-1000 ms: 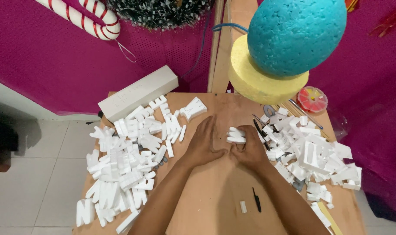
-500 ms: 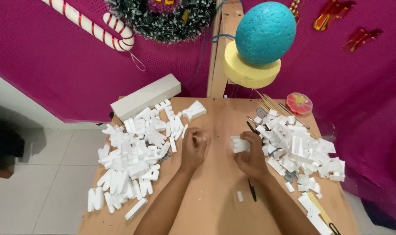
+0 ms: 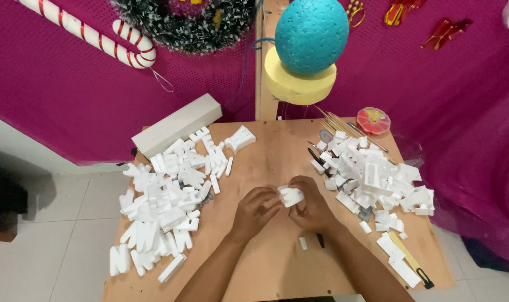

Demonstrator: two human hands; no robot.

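Note:
Both my hands meet over the middle of a small wooden table (image 3: 277, 151). My right hand (image 3: 310, 208) grips a small white foam piece (image 3: 291, 196), and the fingertips of my left hand (image 3: 255, 210) touch the same piece from the left. A heap of white foam letters (image 3: 165, 196) covers the table's left side. Another heap of white foam scraps (image 3: 372, 176) lies on the right. A small foam bit (image 3: 303, 243) and a dark thin tool (image 3: 320, 240) rest on the wood just below my right hand.
A long white foam block (image 3: 176, 124) lies at the back left. A teal foam ball (image 3: 311, 34) on a yellow foam disc (image 3: 299, 84) stands behind the table, with wooden sticks (image 3: 338, 123) and a round red box (image 3: 373, 120). A yellow-handled cutter (image 3: 411, 260) lies front right.
My hands came back together at the table's middle; the left hand now touches the foam piece that the right hand holds. The view has pulled back and tilted up.

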